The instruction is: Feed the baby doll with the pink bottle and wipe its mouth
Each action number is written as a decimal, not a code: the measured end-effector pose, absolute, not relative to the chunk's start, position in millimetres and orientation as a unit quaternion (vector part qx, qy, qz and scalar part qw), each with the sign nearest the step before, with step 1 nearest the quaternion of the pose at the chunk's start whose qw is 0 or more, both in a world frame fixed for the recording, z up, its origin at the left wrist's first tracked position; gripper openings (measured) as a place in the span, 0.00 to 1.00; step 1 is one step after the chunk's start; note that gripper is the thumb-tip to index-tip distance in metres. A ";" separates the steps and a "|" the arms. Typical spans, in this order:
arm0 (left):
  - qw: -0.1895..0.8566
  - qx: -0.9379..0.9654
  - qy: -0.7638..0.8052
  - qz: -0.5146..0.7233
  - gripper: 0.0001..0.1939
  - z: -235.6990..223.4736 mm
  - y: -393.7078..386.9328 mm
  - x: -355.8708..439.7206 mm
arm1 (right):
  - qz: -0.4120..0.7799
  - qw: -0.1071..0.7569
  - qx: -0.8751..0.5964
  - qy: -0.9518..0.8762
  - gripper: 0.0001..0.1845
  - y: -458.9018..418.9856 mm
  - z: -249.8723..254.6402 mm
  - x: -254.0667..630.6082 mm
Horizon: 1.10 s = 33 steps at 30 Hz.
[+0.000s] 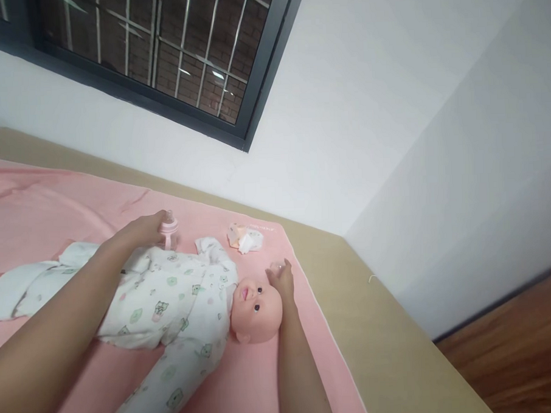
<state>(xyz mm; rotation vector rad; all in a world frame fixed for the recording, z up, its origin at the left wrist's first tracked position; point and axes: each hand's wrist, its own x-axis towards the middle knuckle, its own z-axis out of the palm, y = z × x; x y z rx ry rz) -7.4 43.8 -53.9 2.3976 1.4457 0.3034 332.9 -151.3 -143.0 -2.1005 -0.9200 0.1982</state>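
doll (pixel 169 290) on cloth (pixel 247 384) | cloth on tabletop (pixel 352 288) | bottle (pixel 169 229) behind doll | bundle (pixel 247 239) right of bottle

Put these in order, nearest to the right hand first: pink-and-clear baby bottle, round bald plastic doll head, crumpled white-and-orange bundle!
1. Doll head: beside the right hand, by its wrist.
2. Bundle: left of that hand, toward the wall.
3. Baby bottle: farthest left, in the left hand.

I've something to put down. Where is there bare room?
Wooden top, between cloth edge and right wall; also cloth between doll's legs and window. Crowded: left hand and bottle by doll's torso; packet and right hand near its head.
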 end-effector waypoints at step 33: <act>0.356 0.889 0.175 -0.231 0.32 -14.2 -68.8 172.3 | -0.052 0.481 -0.711 -0.510 0.16 -155.4 -127.7 304.0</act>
